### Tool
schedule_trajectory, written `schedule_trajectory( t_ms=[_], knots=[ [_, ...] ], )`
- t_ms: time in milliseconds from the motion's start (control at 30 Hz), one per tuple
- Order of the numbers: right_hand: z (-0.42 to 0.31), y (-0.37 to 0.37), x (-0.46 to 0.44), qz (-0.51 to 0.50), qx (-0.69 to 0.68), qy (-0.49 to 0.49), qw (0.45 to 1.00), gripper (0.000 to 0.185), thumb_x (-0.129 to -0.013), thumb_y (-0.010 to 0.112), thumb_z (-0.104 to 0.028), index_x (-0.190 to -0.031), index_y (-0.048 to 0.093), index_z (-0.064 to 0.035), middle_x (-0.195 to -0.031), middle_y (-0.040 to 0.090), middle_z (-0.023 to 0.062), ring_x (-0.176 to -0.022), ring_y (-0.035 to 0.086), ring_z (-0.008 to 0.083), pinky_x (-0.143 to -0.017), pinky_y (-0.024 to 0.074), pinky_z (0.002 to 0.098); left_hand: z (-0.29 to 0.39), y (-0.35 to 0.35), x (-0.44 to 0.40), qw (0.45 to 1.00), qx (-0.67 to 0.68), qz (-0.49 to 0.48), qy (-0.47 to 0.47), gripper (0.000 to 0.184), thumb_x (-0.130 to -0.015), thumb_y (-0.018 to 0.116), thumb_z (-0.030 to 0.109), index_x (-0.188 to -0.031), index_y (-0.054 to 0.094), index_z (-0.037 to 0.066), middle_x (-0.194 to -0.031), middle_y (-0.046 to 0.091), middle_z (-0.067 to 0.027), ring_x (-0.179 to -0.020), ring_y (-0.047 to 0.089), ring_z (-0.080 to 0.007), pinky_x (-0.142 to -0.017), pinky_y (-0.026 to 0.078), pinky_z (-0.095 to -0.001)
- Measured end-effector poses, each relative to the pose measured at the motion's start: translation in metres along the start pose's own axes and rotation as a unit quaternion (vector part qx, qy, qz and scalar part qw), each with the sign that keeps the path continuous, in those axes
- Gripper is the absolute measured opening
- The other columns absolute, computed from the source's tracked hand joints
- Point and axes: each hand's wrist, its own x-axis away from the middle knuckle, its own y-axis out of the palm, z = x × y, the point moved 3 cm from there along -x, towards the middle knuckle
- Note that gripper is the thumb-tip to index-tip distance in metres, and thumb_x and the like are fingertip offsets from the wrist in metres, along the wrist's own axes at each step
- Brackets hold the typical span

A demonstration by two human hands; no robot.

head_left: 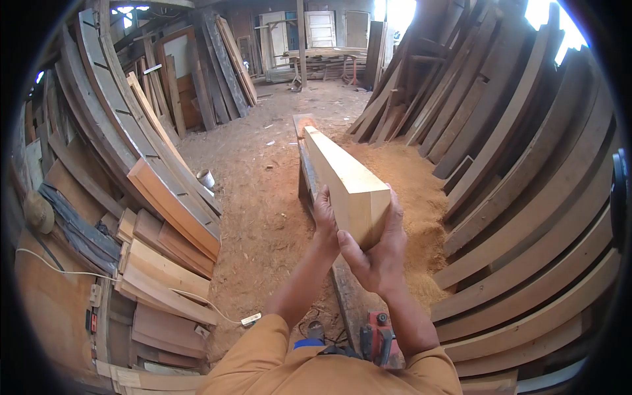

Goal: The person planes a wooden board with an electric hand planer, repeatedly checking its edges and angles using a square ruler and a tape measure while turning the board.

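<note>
A long, thick, pale wooden beam points away from me, its near end raised in front of my chest. My left hand grips the left side of the beam, a little ahead of its near end. Around the lower right of the near end, my right hand is wrapped, with the thumb against the end face. Beneath the beam runs a narrow, dusty wooden bench. A red and black power tool rests near my body, below my right forearm.
Boards lean along the left and right sides. Sawdust is heaped right of the bench. A white power strip with a cable lies at lower left. A small bucket stands on the left. Stacked planks are at the back.
</note>
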Motion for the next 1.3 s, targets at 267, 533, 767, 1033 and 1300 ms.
schedule_trajectory(
  t_ms=[267, 533, 767, 1033, 1300],
  knots=[
    [0.003, 0.005, -0.018, 0.019, -0.004, -0.027, 0.999, 0.088, -0.085, 0.074, -0.019, -0.151, 0.024, 0.0123, -0.125, 0.058, 0.0314, -0.111, 0.066, 0.0422, -0.094, 0.0528, 0.0466, 0.007, 0.004, -0.012, 1.0, -0.017, 0.0, 0.005, 0.045, -0.107, 0.034, 0.031, -0.125, 0.058, -0.003, -0.113, 0.068, -0.0169, -0.095, 0.073, -0.0266, -0.085, 0.064, -0.0387],
    [0.005, -0.002, -0.016, 0.017, 0.015, -0.033, 0.999, 0.088, -0.085, 0.075, -0.02, -0.151, 0.024, 0.0109, -0.124, 0.059, 0.0324, -0.11, 0.067, 0.043, -0.093, 0.0534, 0.048, -0.001, -0.023, -0.026, 0.999, 0.018, -0.037, -0.029, 0.058, -0.106, 0.026, 0.041, -0.138, 0.05, -0.001, -0.127, 0.063, -0.0193, -0.117, 0.065, -0.0329, -0.105, 0.052, -0.0483],
    [0.014, 0.006, -0.004, 0.017, 0.001, -0.013, 1.0, 0.09, -0.087, 0.076, -0.022, -0.152, 0.023, 0.0093, -0.125, 0.059, 0.0312, -0.111, 0.066, 0.0426, -0.094, 0.0536, 0.0462, 0.0, -0.028, -0.024, 1.0, -0.012, 0.007, 0.007, 0.047, -0.106, 0.034, 0.032, -0.126, 0.056, -0.004, -0.113, 0.067, -0.0212, -0.103, 0.071, -0.0304, -0.091, 0.061, -0.0441],
    [0.018, 0.017, 0.0, 0.019, -0.026, -0.026, 0.999, 0.091, -0.085, 0.075, -0.016, -0.152, 0.021, 0.0128, -0.133, 0.053, 0.0298, -0.121, 0.06, 0.0365, -0.104, 0.0466, 0.0447, 0.008, -0.057, -0.022, 0.992, -0.023, -0.122, -0.02, 0.056, -0.105, 0.03, 0.038, -0.137, 0.052, -0.002, -0.124, 0.065, -0.0212, -0.113, 0.068, -0.0339, -0.103, 0.055, -0.0491],
    [0.012, 0.013, -0.007, 0.016, -0.043, -0.023, 0.999, 0.09, -0.085, 0.075, -0.016, -0.152, 0.021, 0.0124, -0.131, 0.055, 0.0294, -0.118, 0.062, 0.0364, -0.101, 0.0486, 0.0449, 0.008, -0.031, -0.017, 0.993, -0.079, -0.088, 0.018, 0.051, -0.104, 0.039, 0.039, -0.129, 0.057, -0.001, -0.116, 0.067, -0.016, -0.104, 0.068, -0.0257, -0.088, 0.059, -0.0394]
  ],
)
